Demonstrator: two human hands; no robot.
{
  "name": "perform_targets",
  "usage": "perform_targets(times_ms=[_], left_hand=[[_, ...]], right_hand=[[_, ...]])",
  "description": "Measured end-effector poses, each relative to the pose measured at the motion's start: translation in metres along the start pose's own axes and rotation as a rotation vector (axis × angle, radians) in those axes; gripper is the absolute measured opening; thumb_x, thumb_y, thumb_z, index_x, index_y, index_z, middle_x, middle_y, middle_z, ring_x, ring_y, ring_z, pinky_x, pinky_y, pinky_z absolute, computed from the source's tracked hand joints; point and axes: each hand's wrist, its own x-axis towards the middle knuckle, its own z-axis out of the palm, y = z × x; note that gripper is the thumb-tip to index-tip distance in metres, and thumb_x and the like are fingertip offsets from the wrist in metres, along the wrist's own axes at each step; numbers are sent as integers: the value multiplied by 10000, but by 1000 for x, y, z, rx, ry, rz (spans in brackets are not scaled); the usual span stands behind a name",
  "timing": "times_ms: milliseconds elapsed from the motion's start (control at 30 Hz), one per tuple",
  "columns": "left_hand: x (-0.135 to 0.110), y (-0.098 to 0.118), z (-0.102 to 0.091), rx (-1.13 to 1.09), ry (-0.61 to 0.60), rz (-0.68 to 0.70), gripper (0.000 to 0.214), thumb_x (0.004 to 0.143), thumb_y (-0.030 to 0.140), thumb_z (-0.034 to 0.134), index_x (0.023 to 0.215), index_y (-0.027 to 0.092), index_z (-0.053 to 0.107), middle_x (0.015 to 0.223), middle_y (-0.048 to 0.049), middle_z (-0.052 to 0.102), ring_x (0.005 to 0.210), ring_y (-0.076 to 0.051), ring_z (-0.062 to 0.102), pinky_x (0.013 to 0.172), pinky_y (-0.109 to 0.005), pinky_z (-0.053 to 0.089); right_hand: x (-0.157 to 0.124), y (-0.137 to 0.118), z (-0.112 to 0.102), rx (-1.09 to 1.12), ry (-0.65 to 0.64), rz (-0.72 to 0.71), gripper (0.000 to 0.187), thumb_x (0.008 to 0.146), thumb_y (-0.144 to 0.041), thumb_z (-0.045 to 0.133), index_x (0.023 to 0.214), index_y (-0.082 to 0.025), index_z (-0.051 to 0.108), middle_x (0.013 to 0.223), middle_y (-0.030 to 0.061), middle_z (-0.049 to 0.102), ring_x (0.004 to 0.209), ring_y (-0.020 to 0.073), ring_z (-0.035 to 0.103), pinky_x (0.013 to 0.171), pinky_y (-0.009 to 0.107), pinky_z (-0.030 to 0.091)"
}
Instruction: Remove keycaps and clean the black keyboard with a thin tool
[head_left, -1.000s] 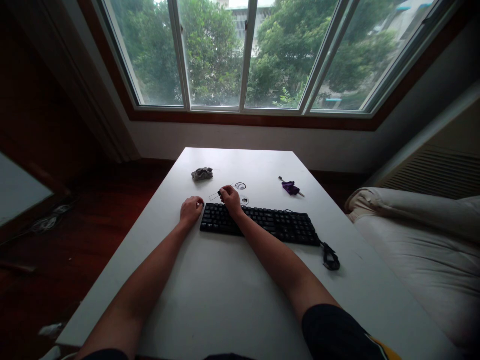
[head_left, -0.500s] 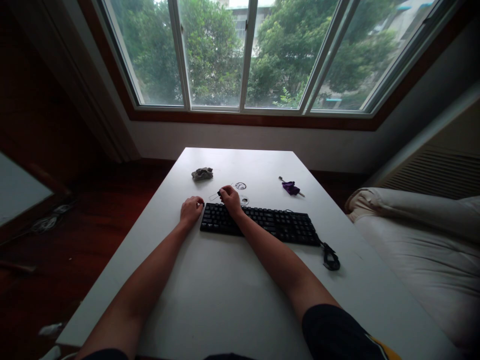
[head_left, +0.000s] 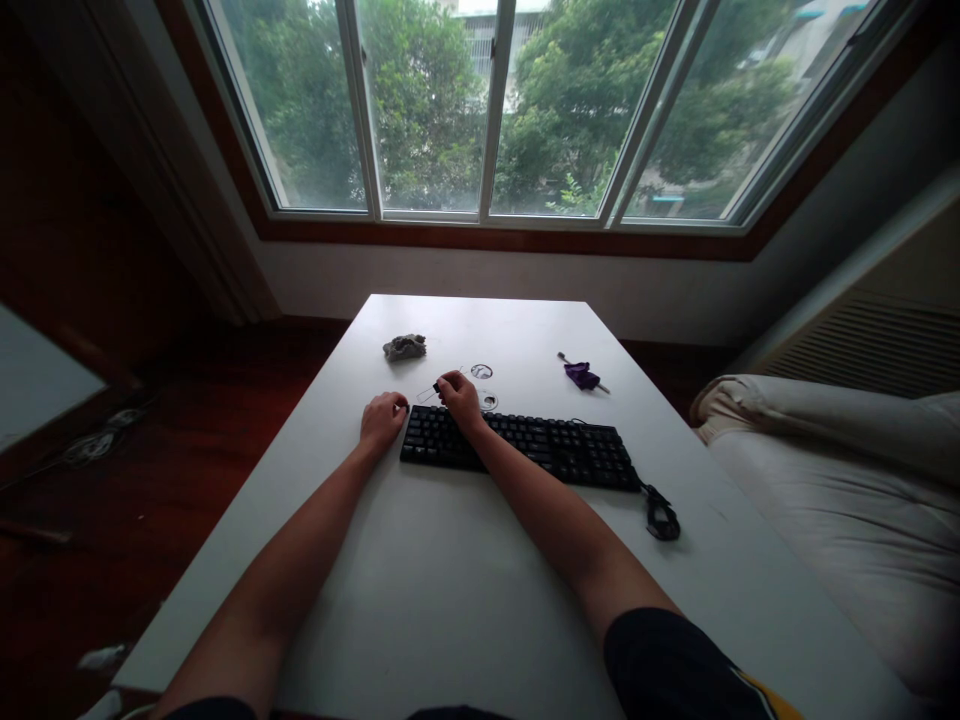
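Note:
A black full-size keyboard (head_left: 555, 447) lies across the white table. My right hand (head_left: 460, 400) is over its upper left part, with fingers pinched on the small dark handle of a wire keycap puller (head_left: 436, 389). Two thin wires reach from the handle to the lower left, above the keyboard's back edge. My left hand (head_left: 383, 418) rests on the table at the keyboard's upper left corner, fingers curled. A small dark thing shows at its fingertips, too small to name. Just behind the keyboard are two small round dishes, a farther one (head_left: 481, 371) and a nearer one (head_left: 489, 407), with dark bits inside.
A crumpled grey cloth (head_left: 405, 347) lies at the back left of the table (head_left: 450, 600). To the right is a purple cloth (head_left: 583, 376) with a thin brush-like stick across it. The keyboard's bundled cable (head_left: 662, 515) lies at right. A pale sofa (head_left: 840, 500) stands beside the table.
My right hand has shifted very slightly left with the keycap puller. My left hand and the keyboard have stayed in place.

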Motion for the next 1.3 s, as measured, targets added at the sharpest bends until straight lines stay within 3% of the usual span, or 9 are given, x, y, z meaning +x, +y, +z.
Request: perform_targets(times_ms=[1300], left_hand=[[0, 3, -2, 4, -23, 2, 141, 896, 214, 568, 958, 238, 693, 992, -51, 705, 935, -227, 608, 851, -359, 458]], right_hand=[[-1, -1, 0, -104, -42, -12, 267, 827, -495, 607, 868, -232, 620, 741, -13, 667, 643, 163, 643, 607, 281, 530]])
